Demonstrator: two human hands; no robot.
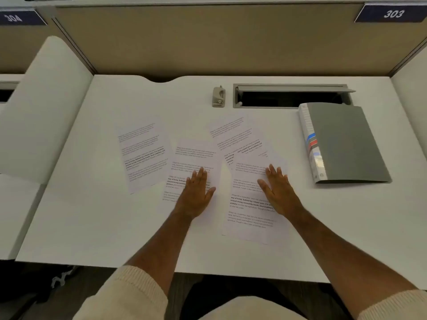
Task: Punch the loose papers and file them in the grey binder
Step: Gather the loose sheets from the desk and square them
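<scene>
Left hand [196,190] and right hand [278,190] lie spread flat on loose papers [249,211]; grey binder [346,144] closed at 2 o'clock, hole punch [218,97] at 12.

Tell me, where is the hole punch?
The hole punch sits at the back of the desk, just left of the open cable slot, beyond the scattered papers.
</scene>
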